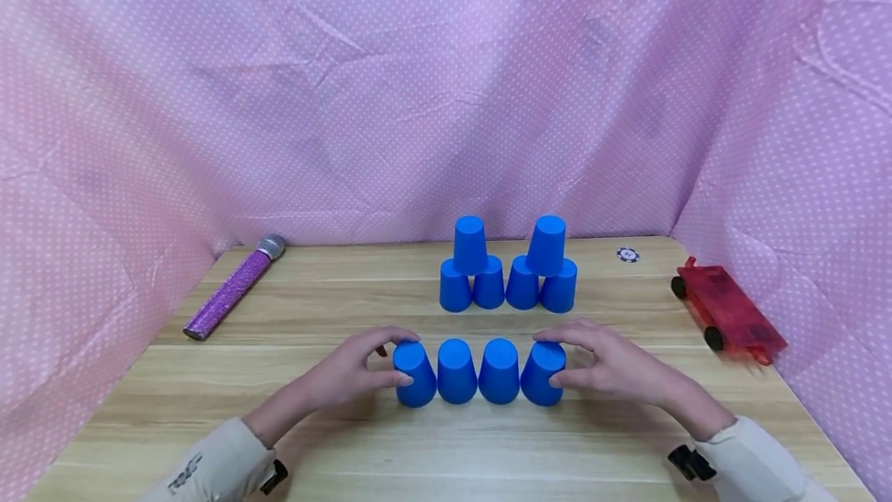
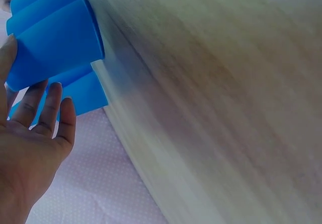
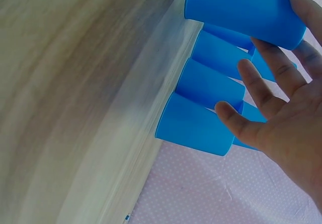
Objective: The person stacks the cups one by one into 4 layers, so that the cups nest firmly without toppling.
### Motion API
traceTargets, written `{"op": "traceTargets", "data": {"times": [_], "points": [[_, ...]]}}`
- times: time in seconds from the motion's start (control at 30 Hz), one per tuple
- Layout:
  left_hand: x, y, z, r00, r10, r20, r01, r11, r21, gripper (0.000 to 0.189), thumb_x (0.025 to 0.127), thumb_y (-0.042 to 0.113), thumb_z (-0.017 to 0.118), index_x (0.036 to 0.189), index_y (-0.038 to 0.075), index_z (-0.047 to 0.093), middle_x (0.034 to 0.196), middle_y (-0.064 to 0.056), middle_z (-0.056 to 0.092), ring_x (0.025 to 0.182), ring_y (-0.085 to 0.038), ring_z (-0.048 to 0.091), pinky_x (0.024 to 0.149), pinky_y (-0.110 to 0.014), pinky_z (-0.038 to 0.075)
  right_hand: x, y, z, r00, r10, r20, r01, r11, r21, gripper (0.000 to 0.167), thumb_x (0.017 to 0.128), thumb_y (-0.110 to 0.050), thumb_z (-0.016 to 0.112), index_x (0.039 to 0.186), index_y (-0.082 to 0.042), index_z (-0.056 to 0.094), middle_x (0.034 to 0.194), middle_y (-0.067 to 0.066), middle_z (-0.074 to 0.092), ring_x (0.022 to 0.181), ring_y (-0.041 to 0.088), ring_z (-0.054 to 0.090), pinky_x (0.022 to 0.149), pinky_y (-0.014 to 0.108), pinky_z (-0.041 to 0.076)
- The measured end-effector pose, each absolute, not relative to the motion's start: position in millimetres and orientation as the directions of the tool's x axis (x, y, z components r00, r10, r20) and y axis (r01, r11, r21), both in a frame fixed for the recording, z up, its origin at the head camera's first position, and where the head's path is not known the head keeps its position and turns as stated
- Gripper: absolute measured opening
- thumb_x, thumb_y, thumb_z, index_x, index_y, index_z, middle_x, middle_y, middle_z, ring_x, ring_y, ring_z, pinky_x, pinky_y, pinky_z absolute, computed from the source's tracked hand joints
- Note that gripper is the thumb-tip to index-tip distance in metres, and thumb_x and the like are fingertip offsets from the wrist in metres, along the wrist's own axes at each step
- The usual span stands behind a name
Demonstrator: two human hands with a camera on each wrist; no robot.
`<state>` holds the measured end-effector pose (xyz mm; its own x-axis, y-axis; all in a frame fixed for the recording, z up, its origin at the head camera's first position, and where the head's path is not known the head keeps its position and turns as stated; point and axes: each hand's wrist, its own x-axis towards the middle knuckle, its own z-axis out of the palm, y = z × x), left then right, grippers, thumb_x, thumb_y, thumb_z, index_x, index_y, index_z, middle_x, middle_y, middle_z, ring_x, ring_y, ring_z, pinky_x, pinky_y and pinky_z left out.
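Ten blue cups (image 1: 456, 372) — one microphone (image 1: 233, 291), one red toy car (image 1: 730, 311), one poker chip (image 1: 628, 255).

Print on the round dark-and-white chip (image 1: 628, 255), far right on the pale wooden table (image 1: 348, 285), is illegibly small; the right wrist view's top edge crops the nearest tapered blue cup (image 3: 241, 10).

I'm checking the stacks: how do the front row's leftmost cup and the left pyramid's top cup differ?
The front cup is pinched by the left hand; the top cup is untouched. The front cup ends a row; the top cup rests on two others. Both are blue and inverted.
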<state>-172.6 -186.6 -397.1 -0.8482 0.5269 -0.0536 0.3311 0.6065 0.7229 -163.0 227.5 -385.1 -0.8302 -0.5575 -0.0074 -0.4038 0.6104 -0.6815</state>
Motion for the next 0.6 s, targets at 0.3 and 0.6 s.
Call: {"op": "traceTargets", "data": {"times": [0.3,0.6], "points": [[-178,-192,-375,-0.840,0.540,0.047,0.422,0.597,0.683,0.055,0.089,0.048,0.072,0.138,0.027,0.056,0.137,0.011,0.060,0.119,-0.015,0.057,0.097,-0.047,0.052,-163,228,-384,-0.833,-0.553,-0.004,-0.405,0.616,-0.676,0.053,0.088,-0.046,0.074,0.136,-0.027,0.061,0.136,0.002,0.063,0.127,0.036,0.055,0.096,0.060,0.052],[-192,-190,-336,-0.845,0.511,0.159,0.493,0.629,0.600,0.055,0.088,0.045,0.074,0.137,0.027,0.057,0.137,0.005,0.061,0.118,-0.021,0.058,0.094,-0.044,0.051,-162,228,-385,-0.831,-0.556,0.003,-0.409,0.608,-0.681,0.051,0.088,-0.045,0.074,0.135,-0.031,0.062,0.135,0.003,0.063,0.127,0.035,0.056,0.095,0.059,0.052]]}}
